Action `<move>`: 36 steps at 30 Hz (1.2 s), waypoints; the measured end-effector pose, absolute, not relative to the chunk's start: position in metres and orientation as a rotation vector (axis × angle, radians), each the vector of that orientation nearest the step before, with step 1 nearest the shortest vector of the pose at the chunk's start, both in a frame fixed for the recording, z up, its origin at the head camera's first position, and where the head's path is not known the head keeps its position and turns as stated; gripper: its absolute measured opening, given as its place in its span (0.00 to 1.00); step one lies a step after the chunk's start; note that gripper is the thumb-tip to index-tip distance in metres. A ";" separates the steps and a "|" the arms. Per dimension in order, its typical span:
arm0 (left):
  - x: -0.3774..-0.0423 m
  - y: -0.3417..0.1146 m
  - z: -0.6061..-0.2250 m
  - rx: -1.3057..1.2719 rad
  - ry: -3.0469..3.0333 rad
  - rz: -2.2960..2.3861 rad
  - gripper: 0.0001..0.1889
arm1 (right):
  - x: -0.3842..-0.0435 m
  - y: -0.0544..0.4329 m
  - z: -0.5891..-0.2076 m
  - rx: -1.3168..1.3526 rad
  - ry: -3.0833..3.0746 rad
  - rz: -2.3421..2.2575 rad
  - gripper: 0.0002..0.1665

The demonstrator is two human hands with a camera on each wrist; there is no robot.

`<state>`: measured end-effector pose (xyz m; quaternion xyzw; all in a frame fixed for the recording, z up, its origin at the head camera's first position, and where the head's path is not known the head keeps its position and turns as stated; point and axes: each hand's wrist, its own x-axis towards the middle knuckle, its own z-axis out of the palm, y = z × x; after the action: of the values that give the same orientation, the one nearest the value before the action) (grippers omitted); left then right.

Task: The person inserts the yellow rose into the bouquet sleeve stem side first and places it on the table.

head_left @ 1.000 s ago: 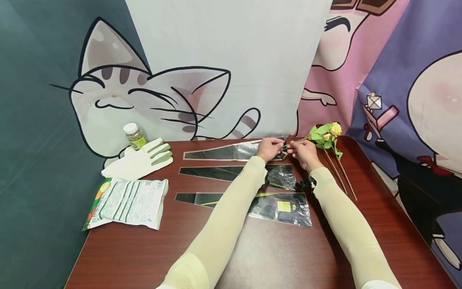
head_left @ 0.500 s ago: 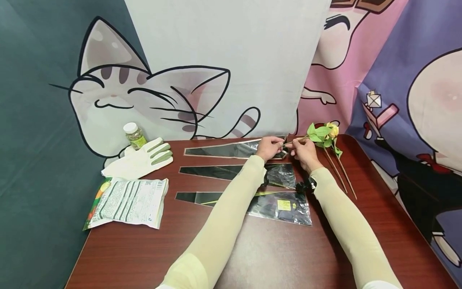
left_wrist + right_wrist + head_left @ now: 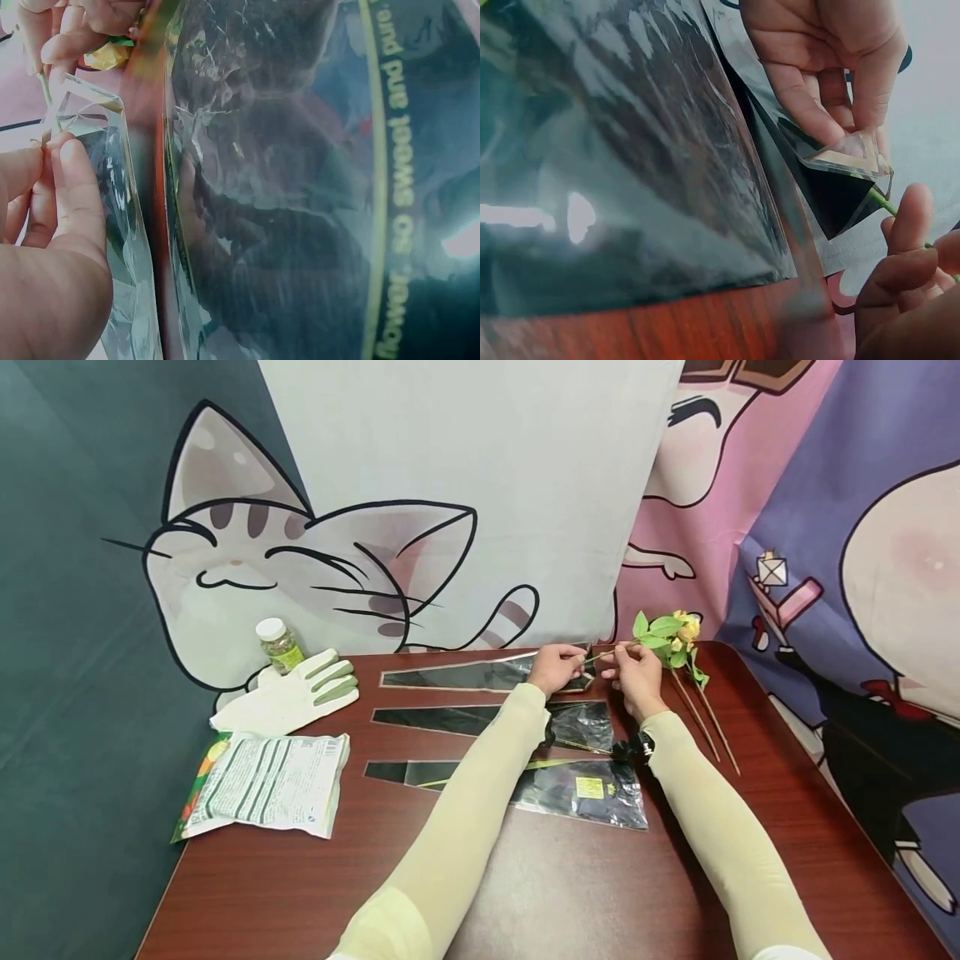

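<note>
At the back of the table, my left hand (image 3: 556,670) pinches the open mouth of a clear-and-black flower sleeve (image 3: 457,675), the farthest of three laid out side by side. In the right wrist view its thumb and fingertips hold the lifted corner of the sleeve (image 3: 847,159). My right hand (image 3: 639,681) pinches the thin green stem (image 3: 883,201) of a yellow artificial rose, and the stem's end is at the sleeve mouth. The rose's leaves (image 3: 651,631) reach past my right fingers, overlapping the other blooms in the head view.
Two more rose stems (image 3: 705,722) lie at the right. Nearer me are the middle sleeve (image 3: 435,718) and the front sleeve (image 3: 581,793) with a yellow label. On the left are a white-capped jar (image 3: 279,645), a white-and-green glove (image 3: 292,693) and a printed packet (image 3: 266,781).
The held rose has shifted slightly left toward the sleeve, and my right fingers now grip its stem closer to the leaves. My left hand keeps its pinch at the sleeve mouth.
</note>
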<state>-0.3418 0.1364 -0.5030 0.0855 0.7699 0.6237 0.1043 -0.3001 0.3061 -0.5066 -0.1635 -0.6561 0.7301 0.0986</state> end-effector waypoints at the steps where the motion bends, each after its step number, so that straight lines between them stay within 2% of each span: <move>1: -0.342 0.136 -0.503 0.249 2.275 1.836 0.09 | -0.300 0.306 -0.506 -0.494 -1.923 2.163 0.10; 3: -0.343 0.137 -0.504 0.243 2.275 1.832 0.08 | -0.300 0.307 -0.505 -0.512 -1.888 2.162 0.07; 13: -0.339 0.138 -0.503 0.282 2.289 1.814 0.09 | -0.300 0.316 -0.504 -0.505 -1.871 2.105 0.09; 29: -0.336 0.141 -0.498 0.293 2.298 1.832 0.11 | -0.298 0.311 -0.508 -0.553 -1.861 2.199 0.03; 36: -0.334 0.147 -0.495 0.320 2.314 1.820 0.10 | -0.295 0.307 -0.508 -0.553 -1.989 2.188 0.09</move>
<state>-0.3343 0.1475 -0.4952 0.1076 0.7782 0.6122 0.0898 -0.2953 0.3071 -0.5077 -0.1836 -0.6597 0.7257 0.0664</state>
